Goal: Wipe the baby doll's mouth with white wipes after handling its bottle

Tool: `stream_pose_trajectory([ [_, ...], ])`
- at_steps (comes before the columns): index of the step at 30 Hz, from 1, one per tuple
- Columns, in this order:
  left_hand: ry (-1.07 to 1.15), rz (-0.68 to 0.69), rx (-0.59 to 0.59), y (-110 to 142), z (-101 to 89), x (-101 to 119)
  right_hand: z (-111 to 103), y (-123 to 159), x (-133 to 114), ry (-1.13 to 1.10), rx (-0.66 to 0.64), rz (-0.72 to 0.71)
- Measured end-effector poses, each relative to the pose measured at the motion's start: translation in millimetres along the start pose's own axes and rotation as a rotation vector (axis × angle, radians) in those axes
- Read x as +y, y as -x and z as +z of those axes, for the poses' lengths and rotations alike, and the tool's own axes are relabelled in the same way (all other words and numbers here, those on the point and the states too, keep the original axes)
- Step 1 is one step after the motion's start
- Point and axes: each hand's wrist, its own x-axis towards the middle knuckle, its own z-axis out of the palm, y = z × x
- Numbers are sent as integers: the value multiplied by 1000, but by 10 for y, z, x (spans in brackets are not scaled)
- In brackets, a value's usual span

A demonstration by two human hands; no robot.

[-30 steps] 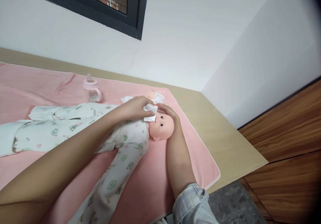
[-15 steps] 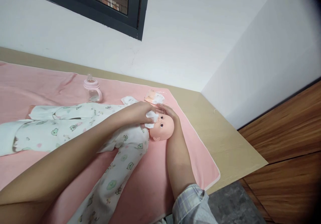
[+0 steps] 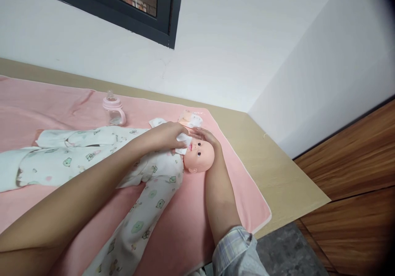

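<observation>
A baby doll [image 3: 200, 157] with a bare head lies on its back, dressed in white clothes [image 3: 148, 226] printed with green and pink animals. Pinched in my left hand [image 3: 169, 135] is a white tissue [image 3: 182, 143], held at the doll's chin just beside its pink mouth. My right hand [image 3: 206, 136] curves round the top and far side of the doll's head, fingers stretched out and the wrist against the crown. Part of the doll's far cheek is hidden behind my hands.
A pink baby bottle [image 3: 113, 109] stands on the pink blanket [image 3: 185, 222] beyond the doll. Near my right fingertips lies a small printed packet [image 3: 190, 119]. The table edge [image 3: 296, 189] is on the right, with a wall and window [image 3: 173, 12] behind.
My left hand has drawn the tissue slightly left, away from the doll's face, so the mouth now shows. My right hand stays at the head, almost unmoved.
</observation>
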Motion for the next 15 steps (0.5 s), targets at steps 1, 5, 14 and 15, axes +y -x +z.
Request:
stream_pose_trajectory([
  [1,-2,-1,3,-3,-1,-8,4,6,-5,-17,-11,11],
  [5,-25,10,34,-13,-3,-23,32,38,-34,-21,5,32],
  [14,-176,18,145,-70,49,-39,63,85,-61,-17,41,46],
  [15,-187,15,156,-76,60,-33,68,88,-64,-11,45,45],
])
